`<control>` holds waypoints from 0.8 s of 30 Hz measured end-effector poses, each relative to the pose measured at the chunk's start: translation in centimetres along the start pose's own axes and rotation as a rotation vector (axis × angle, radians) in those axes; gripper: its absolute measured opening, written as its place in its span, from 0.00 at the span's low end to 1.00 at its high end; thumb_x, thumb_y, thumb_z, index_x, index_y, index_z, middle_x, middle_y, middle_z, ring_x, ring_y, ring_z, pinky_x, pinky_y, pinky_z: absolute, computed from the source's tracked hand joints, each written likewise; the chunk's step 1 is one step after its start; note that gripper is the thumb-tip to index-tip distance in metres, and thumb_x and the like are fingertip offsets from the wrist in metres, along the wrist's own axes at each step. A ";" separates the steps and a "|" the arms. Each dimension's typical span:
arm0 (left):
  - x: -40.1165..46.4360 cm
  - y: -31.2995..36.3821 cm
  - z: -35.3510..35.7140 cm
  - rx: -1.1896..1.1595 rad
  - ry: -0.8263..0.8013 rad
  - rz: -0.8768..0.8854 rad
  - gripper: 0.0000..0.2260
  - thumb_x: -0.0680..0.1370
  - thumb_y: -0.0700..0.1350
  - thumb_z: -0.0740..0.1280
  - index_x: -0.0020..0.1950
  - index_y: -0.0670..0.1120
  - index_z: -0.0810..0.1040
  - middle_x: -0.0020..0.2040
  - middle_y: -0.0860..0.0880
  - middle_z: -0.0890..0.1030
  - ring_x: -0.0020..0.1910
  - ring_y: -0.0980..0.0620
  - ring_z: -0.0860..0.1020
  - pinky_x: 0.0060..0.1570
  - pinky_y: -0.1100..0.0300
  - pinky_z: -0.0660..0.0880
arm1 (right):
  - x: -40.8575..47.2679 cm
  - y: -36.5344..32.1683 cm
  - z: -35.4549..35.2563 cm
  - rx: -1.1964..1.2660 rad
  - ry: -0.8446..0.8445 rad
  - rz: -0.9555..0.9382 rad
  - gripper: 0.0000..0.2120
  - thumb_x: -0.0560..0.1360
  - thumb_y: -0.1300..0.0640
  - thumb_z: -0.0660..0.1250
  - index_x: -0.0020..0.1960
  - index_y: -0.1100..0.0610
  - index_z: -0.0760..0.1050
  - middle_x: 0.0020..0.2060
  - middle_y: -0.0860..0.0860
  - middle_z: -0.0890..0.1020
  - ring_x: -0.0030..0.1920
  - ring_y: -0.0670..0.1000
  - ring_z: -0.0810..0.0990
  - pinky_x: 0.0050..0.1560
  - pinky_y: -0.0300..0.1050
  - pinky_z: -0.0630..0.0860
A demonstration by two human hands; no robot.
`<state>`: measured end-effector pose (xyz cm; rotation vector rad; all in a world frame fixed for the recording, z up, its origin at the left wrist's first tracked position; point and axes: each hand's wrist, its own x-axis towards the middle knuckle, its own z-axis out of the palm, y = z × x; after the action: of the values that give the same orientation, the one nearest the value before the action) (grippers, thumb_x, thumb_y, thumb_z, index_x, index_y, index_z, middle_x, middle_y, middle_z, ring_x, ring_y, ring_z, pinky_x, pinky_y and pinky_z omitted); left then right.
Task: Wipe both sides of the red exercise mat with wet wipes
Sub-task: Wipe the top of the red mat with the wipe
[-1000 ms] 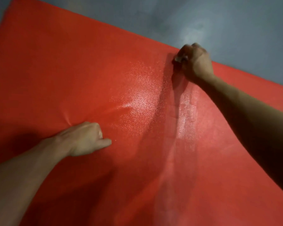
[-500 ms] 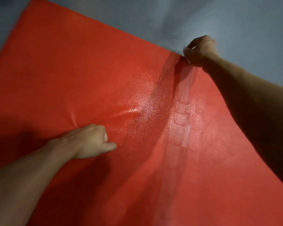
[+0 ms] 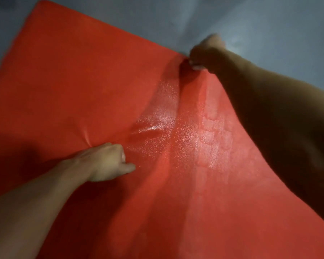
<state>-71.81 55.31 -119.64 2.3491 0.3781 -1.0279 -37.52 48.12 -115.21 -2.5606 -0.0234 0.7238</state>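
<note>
The right hand (image 3: 207,53), fist blurred with any wipe hidden, has slid to the mat's (image 3: 82,86) two-o'clock edge, finishing a stroke, while the curled left hand (image 3: 107,161) presses at seven o'clock.

No readable text, labels, brands, numbers or signs anywhere in view. The red textured foam exercise mat (image 3: 82,86) carries no print or logo on its visible face, only a pebbled grain and a faint embossed block pattern in the glossy patch, which spells nothing. The grey floor (image 3: 269,21) beyond it is unmarked.
</note>
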 end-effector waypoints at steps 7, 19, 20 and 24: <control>0.6 0.1 -0.1 -0.003 -0.040 0.004 0.24 0.76 0.60 0.65 0.27 0.45 0.72 0.22 0.48 0.65 0.25 0.50 0.68 0.29 0.56 0.65 | 1.3 3.3 -1.9 0.089 0.038 0.094 0.11 0.75 0.66 0.70 0.36 0.58 0.74 0.27 0.55 0.81 0.19 0.45 0.78 0.17 0.38 0.71; 0.5 0.4 -0.3 0.006 -0.034 -0.020 0.27 0.77 0.59 0.67 0.28 0.42 0.67 0.23 0.49 0.64 0.24 0.51 0.66 0.25 0.57 0.62 | 1.9 5.6 -5.2 -0.377 0.034 -0.438 0.07 0.76 0.53 0.72 0.53 0.53 0.84 0.42 0.51 0.83 0.33 0.39 0.77 0.32 0.31 0.69; 0.6 0.4 -0.3 0.009 -0.028 -0.022 0.27 0.77 0.59 0.67 0.28 0.42 0.67 0.23 0.49 0.64 0.24 0.51 0.66 0.25 0.57 0.62 | 2.1 5.9 -4.8 -0.350 -0.009 -0.489 0.07 0.76 0.54 0.73 0.52 0.54 0.84 0.42 0.51 0.83 0.31 0.36 0.76 0.32 0.29 0.68; 0.5 0.5 -0.1 0.011 -0.010 -0.019 0.25 0.77 0.58 0.66 0.29 0.42 0.66 0.24 0.49 0.63 0.24 0.51 0.65 0.24 0.59 0.61 | 0.9 6.7 -3.2 -0.291 -0.086 -0.587 0.07 0.75 0.53 0.74 0.49 0.56 0.85 0.40 0.51 0.83 0.27 0.35 0.73 0.31 0.31 0.68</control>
<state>-71.21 54.97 -119.80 2.3535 0.3925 -1.0526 -35.87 40.92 -116.28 -2.5732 -0.9251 0.6249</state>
